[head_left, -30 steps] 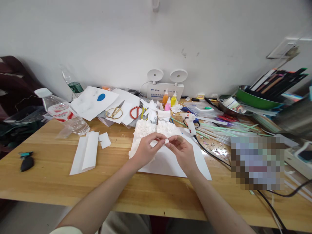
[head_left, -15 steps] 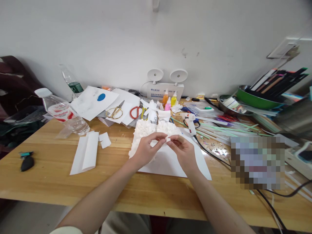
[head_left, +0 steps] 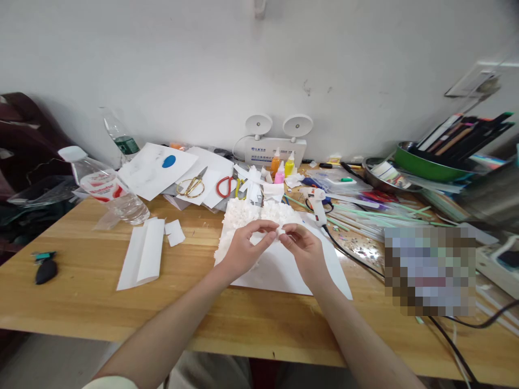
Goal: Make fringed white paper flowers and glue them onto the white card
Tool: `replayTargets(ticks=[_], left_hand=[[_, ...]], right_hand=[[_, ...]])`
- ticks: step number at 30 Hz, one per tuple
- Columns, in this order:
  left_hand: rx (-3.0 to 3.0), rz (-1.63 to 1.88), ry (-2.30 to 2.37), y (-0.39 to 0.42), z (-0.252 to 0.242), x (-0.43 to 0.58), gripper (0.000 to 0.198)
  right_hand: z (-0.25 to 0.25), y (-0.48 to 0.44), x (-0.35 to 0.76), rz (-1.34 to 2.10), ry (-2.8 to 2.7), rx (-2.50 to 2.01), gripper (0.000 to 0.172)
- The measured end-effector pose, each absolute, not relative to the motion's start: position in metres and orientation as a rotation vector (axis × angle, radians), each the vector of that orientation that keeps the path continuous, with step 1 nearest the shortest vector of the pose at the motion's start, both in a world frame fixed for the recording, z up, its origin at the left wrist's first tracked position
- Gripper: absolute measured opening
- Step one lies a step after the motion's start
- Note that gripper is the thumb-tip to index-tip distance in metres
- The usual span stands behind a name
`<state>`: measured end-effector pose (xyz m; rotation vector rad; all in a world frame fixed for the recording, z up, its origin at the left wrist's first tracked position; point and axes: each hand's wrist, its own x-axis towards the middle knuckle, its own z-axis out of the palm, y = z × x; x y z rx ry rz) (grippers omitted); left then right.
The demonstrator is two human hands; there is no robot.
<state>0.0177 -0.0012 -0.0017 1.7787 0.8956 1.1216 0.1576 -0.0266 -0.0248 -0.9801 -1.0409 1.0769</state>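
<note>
Between the fingertips of my left hand (head_left: 250, 244) and my right hand (head_left: 302, 246) is a small piece of white paper (head_left: 279, 232), pinched from both sides. Both hands hover over a large white sheet (head_left: 275, 273) on the table. Crumpled white paper bits (head_left: 239, 213) cover the far and left parts of that sheet, partly hidden by my hands. A white hot glue gun (head_left: 318, 205) stands just beyond my right hand, its black cord trailing right.
Gold-handled scissors (head_left: 190, 187), red-handled pliers (head_left: 224, 187) and small paint bottles (head_left: 279, 172) lie along the back. A water bottle (head_left: 109, 186) and folded paper (head_left: 141, 254) are left. Plastic sticks (head_left: 365, 219) and a green bowl of pens (head_left: 433, 163) are right.
The small paper piece has turned slightly and looks more compact between my fingertips. My hands stay in almost the same place.
</note>
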Motion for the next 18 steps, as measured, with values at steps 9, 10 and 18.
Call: replayTargets(ticks=[9,10,18], left_hand=[[1.871,1.083,0.909,-0.0063,0.0019,0.021,0.022],[1.861,1.083,0.908,-0.0058,0.0016,0.021,0.019],[1.816,1.119,0.875,-0.001,0.0018,0.0173,0.011]], right_hand=[[-0.0261,-0.0273,0.1582,1.195,-0.974,-0.871,0.01],[-0.0267,-0.0272,0.1582,1.204,-0.956,-0.87,0.011],[-0.0254,-0.0275,0.16,1.205,-0.948,-0.851,0.011]])
